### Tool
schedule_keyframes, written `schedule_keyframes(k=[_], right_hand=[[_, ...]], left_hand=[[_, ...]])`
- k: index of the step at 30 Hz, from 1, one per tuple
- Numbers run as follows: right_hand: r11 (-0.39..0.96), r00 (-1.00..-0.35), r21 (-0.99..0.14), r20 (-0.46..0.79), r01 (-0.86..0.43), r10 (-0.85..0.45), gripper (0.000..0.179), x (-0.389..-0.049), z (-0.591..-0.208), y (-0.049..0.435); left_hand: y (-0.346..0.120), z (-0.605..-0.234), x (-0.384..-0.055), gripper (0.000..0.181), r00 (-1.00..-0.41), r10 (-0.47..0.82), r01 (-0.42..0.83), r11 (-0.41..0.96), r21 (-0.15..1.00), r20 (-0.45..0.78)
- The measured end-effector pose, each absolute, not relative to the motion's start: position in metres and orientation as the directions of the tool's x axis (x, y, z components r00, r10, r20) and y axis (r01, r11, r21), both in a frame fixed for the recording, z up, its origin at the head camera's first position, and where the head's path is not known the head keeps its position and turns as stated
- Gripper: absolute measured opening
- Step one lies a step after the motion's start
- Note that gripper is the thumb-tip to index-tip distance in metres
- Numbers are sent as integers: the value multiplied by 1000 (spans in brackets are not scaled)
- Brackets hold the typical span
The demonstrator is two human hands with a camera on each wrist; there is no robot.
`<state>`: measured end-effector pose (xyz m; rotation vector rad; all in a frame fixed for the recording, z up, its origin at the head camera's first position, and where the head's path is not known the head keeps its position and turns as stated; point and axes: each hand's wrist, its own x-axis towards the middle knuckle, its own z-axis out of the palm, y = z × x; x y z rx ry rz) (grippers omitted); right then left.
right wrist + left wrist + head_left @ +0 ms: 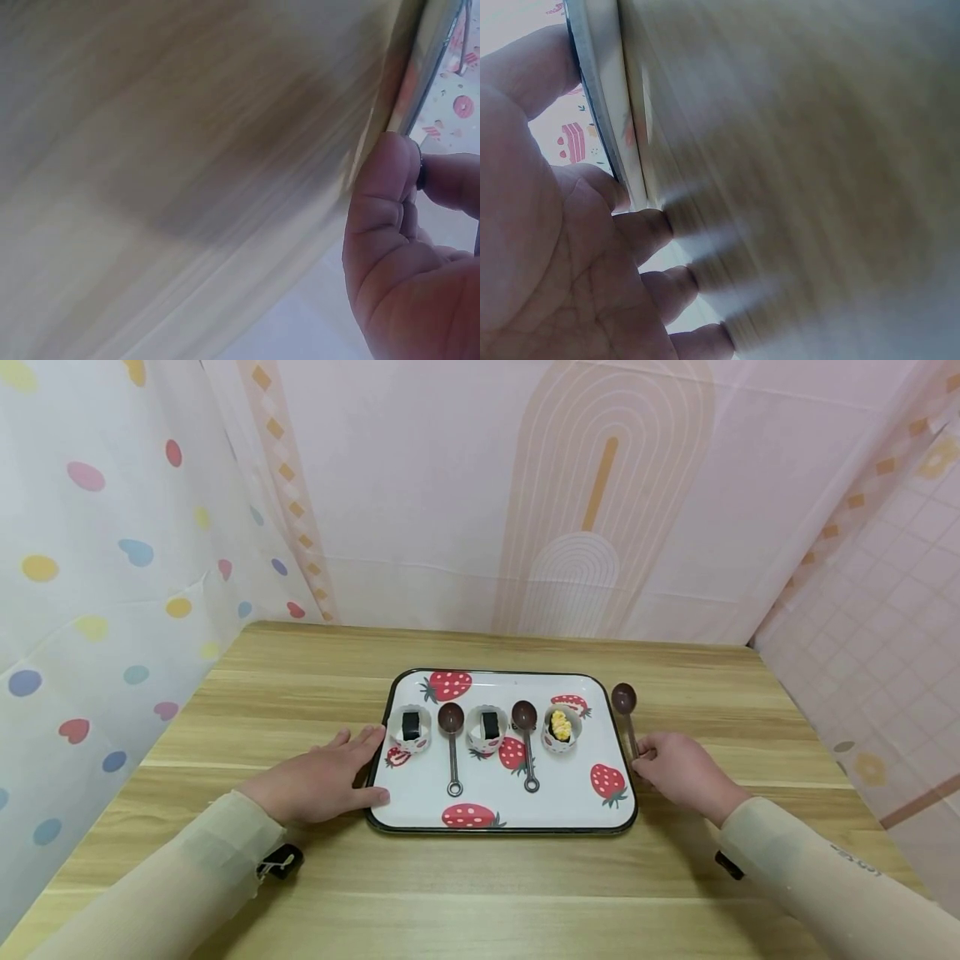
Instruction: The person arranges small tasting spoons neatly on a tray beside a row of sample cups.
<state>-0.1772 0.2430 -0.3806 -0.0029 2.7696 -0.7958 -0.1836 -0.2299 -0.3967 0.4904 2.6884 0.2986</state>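
A white tray [427, 808] with a dark rim and strawberry prints lies on the table. On it stand three paper cups: the left cup [422, 745] and the middle cup [486, 746] each hold a seaweed-wrapped piece, the right cup [557, 746] a yellow-topped one. Between the cups lie two dark brown spoons, the left spoon [451, 718] and the middle spoon [524, 716]. My left hand [318, 781] rests at the tray's left rim with fingers spread. Just beyond the right rim, my right hand [686, 777] pinches the handle of a third spoon [624, 698].
The wooden table [480, 893] extends around the tray. Behind it hangs a pale pink cloth [420, 527]. A dotted cloth [90, 610] borders the left side and a checked one [900, 635] the right.
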Motion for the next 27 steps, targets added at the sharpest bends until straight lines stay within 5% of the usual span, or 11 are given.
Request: schedule_keyframes(k=[27], right_hand=[[791, -946, -599, -310, 122, -89, 12, -173, -385, 216]], left_hand=[[-230, -396, -184, 110, -861, 374, 293, 918, 266, -344]])
